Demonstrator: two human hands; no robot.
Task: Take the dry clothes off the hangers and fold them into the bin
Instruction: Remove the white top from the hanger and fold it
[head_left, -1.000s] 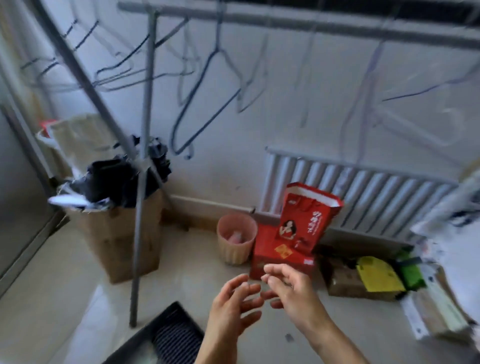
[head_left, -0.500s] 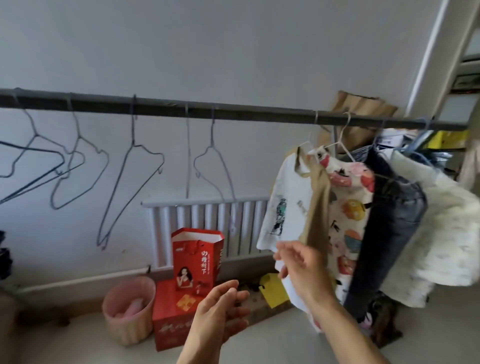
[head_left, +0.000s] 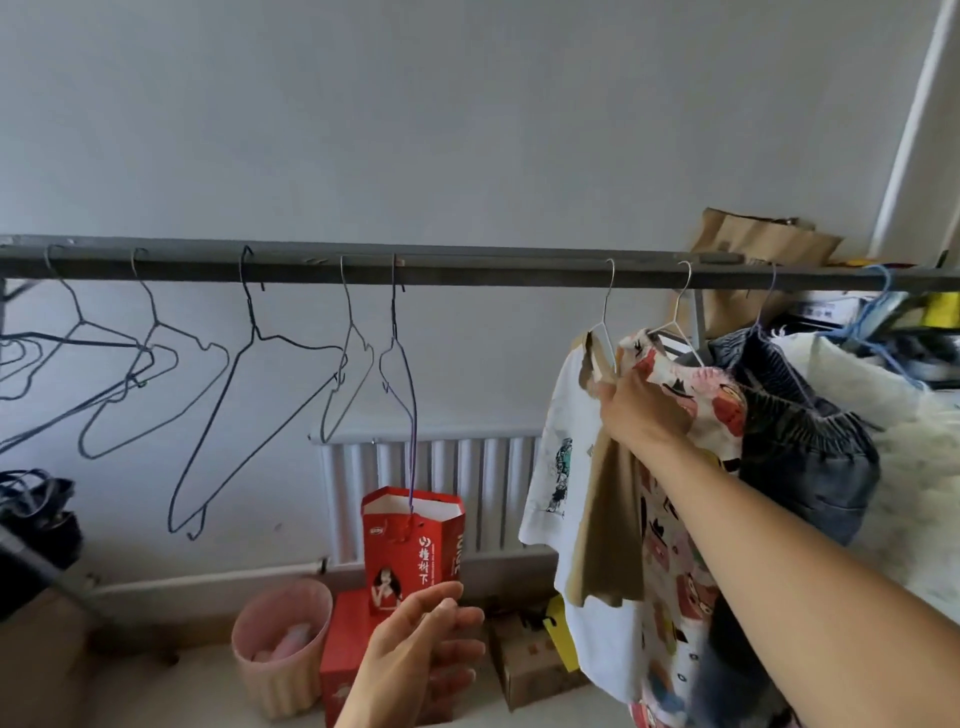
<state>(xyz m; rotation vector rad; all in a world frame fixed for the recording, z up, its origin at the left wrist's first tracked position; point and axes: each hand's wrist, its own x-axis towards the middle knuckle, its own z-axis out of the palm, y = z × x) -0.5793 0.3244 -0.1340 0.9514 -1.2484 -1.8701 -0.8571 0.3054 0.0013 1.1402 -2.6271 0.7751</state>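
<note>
A grey rail (head_left: 467, 270) runs across the view with several empty wire hangers (head_left: 249, 364) on its left half. On the right hang a white and tan t-shirt (head_left: 566, 467), a colourful cartoon-print garment (head_left: 691, 405), dark jeans (head_left: 810, 447) and a fluffy white garment (head_left: 914, 426). My right hand (head_left: 641, 410) grips the t-shirt's tan shoulder near its hanger. My left hand (head_left: 421, 654) hovers low in front, fingers relaxed, holding nothing. No bin for folded clothes is in view.
A white radiator (head_left: 441, 467) lines the wall. Below it stand a red gift bag (head_left: 415, 551), a red box (head_left: 343, 654), a pink waste basket (head_left: 280, 649) and a small cardboard box (head_left: 530, 660). A dark bag (head_left: 36, 514) sits at far left.
The view swung up from the floor to the rail. My right hand rose to the right and took hold of the t-shirt's shoulder. My left hand stayed low and open.
</note>
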